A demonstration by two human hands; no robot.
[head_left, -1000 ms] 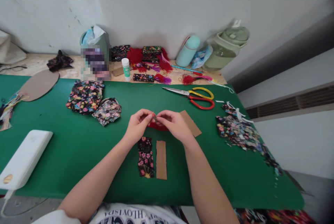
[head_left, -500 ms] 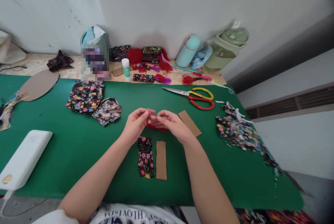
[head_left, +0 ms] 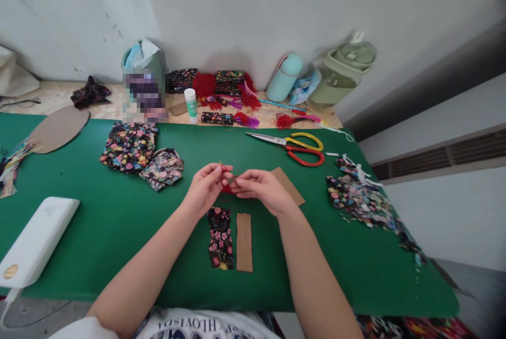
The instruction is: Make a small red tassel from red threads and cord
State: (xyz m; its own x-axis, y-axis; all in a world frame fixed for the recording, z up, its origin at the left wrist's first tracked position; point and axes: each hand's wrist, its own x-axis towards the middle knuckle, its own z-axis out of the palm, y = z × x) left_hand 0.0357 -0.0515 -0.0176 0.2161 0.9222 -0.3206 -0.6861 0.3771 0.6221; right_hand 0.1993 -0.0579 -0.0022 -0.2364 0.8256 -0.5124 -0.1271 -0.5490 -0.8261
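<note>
Between thumb and fingers my left hand [head_left: 206, 185] pinches red thread [head_left: 224, 168], with a small yellowish tip poking up above. My right hand [head_left: 259, 187] is also closed in a pinch, on a strand of the same thread that runs across the short gap. More red thread hangs or lies beneath the fingers, partly hidden. Just nearer to me lie a strip of black floral fabric [head_left: 220, 239] and, beside it, a narrow brown cardboard strip [head_left: 244, 242]. A wider cardboard piece [head_left: 288, 185] lies partly behind my right hand.
Scissors [head_left: 290, 143] with yellow and red handles lie beyond my hands. Folded floral fabric [head_left: 129, 146] is at left, fabric scraps [head_left: 361, 199] at right. A glue stick [head_left: 191, 106], tasselled pieces [head_left: 229, 118] and a blue bottle [head_left: 285, 78] stand along the back. A white power bank [head_left: 41, 239] lies front left.
My right hand's fingers have shifted slightly left and curled more. The red thread now shows more clearly at my left fingertips and between the hands. Everything else stays put.
</note>
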